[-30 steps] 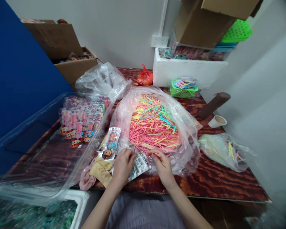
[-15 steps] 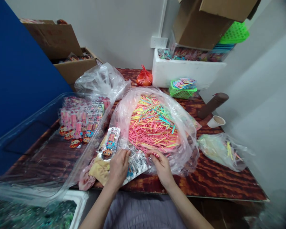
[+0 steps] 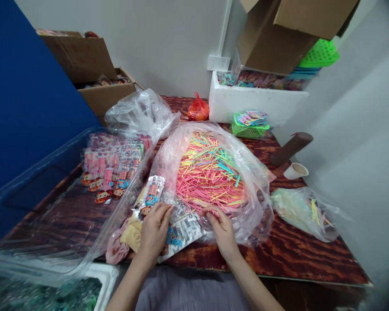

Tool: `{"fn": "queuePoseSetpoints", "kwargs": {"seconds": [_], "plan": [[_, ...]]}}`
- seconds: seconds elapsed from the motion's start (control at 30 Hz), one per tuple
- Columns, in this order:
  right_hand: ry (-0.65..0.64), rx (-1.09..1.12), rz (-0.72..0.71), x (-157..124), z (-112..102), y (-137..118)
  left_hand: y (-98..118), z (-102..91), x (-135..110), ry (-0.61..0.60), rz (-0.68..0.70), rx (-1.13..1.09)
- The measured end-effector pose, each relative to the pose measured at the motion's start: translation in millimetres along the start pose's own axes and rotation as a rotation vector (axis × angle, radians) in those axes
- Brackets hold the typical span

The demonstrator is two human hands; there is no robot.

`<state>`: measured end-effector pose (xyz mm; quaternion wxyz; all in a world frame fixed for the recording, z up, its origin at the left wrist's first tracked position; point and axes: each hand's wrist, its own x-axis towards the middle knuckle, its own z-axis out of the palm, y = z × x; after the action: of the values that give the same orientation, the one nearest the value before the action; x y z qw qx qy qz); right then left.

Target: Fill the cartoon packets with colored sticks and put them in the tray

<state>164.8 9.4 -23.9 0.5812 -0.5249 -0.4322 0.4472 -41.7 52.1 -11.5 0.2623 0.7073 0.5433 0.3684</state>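
A big clear plastic bag [image 3: 168, 151] lies open on the wooden table [image 3: 294, 255], heaped with thin pink, yellow, green and blue sticks [image 3: 210, 172]. At the front edge my left hand [image 3: 154, 231] rests with curled fingers on a pile of printed cartoon packets [image 3: 184, 226]. My right hand [image 3: 222, 229] is closed in a pinch on a small bunch of pink sticks [image 3: 213, 212] at the bag's near rim. One filled packet [image 3: 152, 192] lies just above my left hand.
A clear tub [image 3: 35, 190] at left holds rows of filled packets [image 3: 112, 166]. Behind stand cardboard boxes [image 3: 97, 77], a white foam box [image 3: 253, 97], a green basket [image 3: 249, 127], a red bag [image 3: 197, 110]. A brown tube [image 3: 290, 149], paper cup [image 3: 296, 170] and small stick bag [image 3: 303, 211] lie right.
My left hand has slid down and left over the packet pile, baring more of the packets. My right hand stays at the bag's rim, holding the pink sticks.
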Motion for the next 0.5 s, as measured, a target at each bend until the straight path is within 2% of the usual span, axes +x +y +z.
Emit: {"fn": "queuePoseSetpoints", "kwargs": {"seconds": [0.13, 0.17, 0.23, 0.33, 0.4, 0.5], "plan": [[0.19, 0.302, 0.004, 22, -6, -15, 8, -3.1, -2, 0.006, 0.014, -0.074], [0.173, 0.398, 0.012, 29, -5, -23, 11, -3.1, -2, -0.005, 0.016, -0.1], [0.054, 0.556, 0.061, 43, 2, -42, 17, -2.7, -2, -0.037, 0.012, -0.154], [-0.112, 0.711, 0.151, 55, 20, -66, 25, -1.6, -2, -0.077, -0.007, -0.223], [-0.153, 0.727, 0.179, 56, 34, -74, 29, -1.0, -2, -0.086, -0.026, -0.263], [-0.142, 0.615, 0.177, 49, 48, -71, 32, -0.3, -1, -0.077, -0.061, -0.31]]}}
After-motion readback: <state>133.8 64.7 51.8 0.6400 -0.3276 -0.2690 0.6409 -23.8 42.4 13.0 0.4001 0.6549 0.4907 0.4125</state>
